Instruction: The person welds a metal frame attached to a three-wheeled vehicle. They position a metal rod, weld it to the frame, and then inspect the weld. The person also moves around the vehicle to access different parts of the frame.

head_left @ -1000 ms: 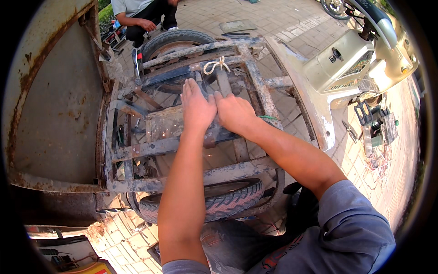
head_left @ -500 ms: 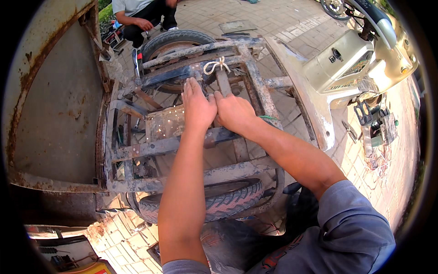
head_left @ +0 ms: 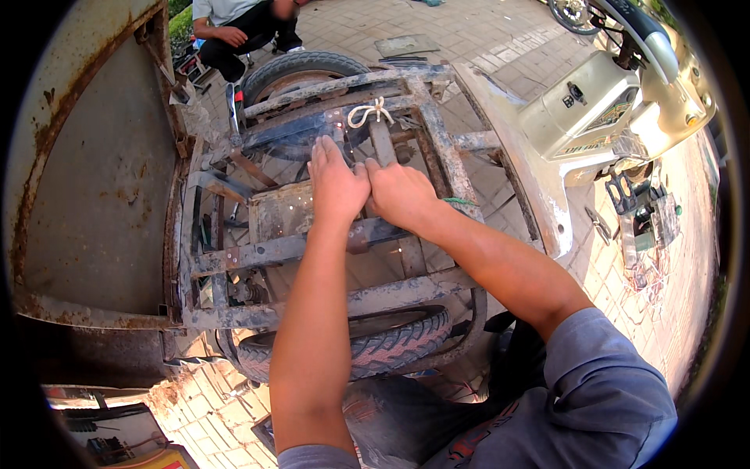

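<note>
My left hand (head_left: 337,184) is held over the middle of a rusty metal vehicle frame (head_left: 269,254), its fingers stretched out side by side. Against its thumb side, my right hand (head_left: 400,191) is closed in a fist; what it grips is hidden. Just beyond the fists, a short upright bar (head_left: 383,142) carries a white cord (head_left: 367,115) tied in a bow. Thin smoke hangs by a dark blue crossbar (head_left: 289,133) beyond my left fingertips. Small bright specks show around my hands and over a worn flat plate (head_left: 273,211).
Tyres flank the frame, a far tyre (head_left: 301,62) and a near tyre (head_left: 398,344). A rusty metal box panel (head_left: 98,172) rises at left, a pale scooter front (head_left: 582,105) at right. A person (head_left: 242,27) crouches beyond. Pliers (head_left: 600,225) and wired parts lie on the paving.
My left hand has shifted very slightly left. The bright specks over the plate have thinned, and smoke now shows near the blue crossbar. The crouching person's hand has moved a little.
</note>
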The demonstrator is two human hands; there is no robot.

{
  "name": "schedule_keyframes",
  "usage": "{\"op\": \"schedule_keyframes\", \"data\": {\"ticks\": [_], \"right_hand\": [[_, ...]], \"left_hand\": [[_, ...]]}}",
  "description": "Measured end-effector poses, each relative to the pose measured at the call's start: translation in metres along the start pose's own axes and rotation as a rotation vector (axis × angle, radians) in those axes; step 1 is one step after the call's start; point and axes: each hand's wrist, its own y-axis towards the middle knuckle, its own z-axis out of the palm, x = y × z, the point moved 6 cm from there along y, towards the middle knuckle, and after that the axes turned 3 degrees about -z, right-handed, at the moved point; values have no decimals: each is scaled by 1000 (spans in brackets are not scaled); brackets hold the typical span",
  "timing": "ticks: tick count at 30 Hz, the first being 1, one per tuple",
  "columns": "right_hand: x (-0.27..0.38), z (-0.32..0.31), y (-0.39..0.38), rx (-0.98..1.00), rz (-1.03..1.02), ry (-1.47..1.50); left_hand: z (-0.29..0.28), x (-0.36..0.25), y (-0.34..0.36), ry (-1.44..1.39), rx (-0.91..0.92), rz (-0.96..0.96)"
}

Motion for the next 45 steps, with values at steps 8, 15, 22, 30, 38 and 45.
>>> {"op": "schedule_keyframes", "data": {"ticks": [8, 15, 22, 30, 38, 45], "right_hand": [[-2, 3, 0, -55, -12, -23], [-5, 3, 1, -43, 0, -15], [-4, 3, 0, -49, -8, -21], [-5, 3, 1, -40, 4, -8], [-7, 8, 3, -55, -10, 6], [-7, 8, 2, -54, -10, 13]], "left_hand": [[0, -1, 0, -19, -12, 19], [2, -2, 1, -8, -4, 23], [2, -2, 0, -23, -26, 38], [4, 0, 1, -33, -26, 53], [0, 1, 0, -11, -33, 14], [-7, -6, -4, 8, 152, -153]]}}
